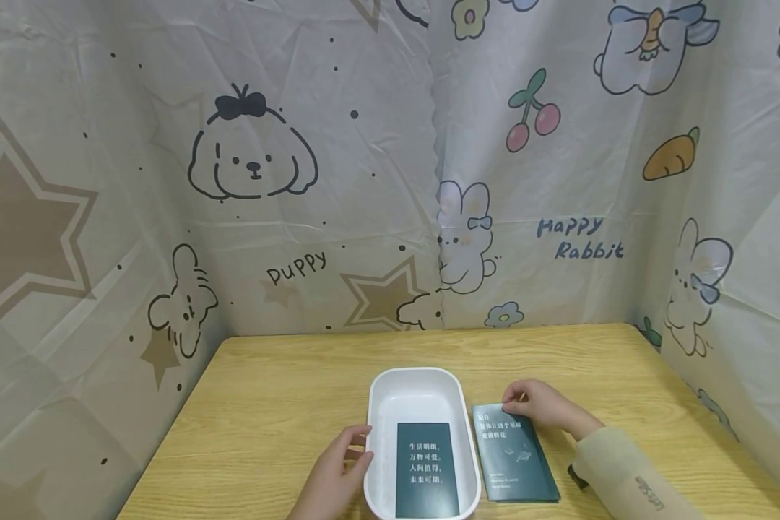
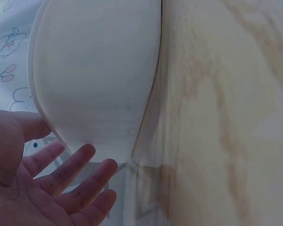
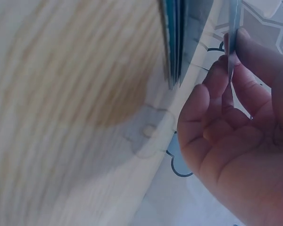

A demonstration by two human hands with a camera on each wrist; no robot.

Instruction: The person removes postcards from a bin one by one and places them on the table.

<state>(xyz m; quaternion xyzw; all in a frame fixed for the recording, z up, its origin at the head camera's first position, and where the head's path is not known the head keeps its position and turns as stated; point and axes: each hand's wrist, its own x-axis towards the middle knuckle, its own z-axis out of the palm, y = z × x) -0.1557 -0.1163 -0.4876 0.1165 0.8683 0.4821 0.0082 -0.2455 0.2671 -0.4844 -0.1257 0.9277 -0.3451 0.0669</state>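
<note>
A white oblong tray (image 1: 382, 412) stands on the table, and a dark green card (image 1: 425, 500) with white lettering lies in it. My left hand (image 1: 339, 468) is at the tray's left side; in the left wrist view its thumb touches the rim and its fingers are loosely spread by the outer wall. To the right of the tray, my right hand (image 1: 546, 408) pinches the top edge of a green card (image 1: 503, 458) with a planet drawing between thumb and fingers. In the right wrist view, this card is raised apart from a small stack of cards (image 3: 175, 42) on the table.
The wood-grain table (image 1: 266, 404) is enclosed by cartoon-printed curtains (image 1: 338, 180) at the back and sides. A small dark object (image 1: 577, 477) shows at the right sleeve's cuff.
</note>
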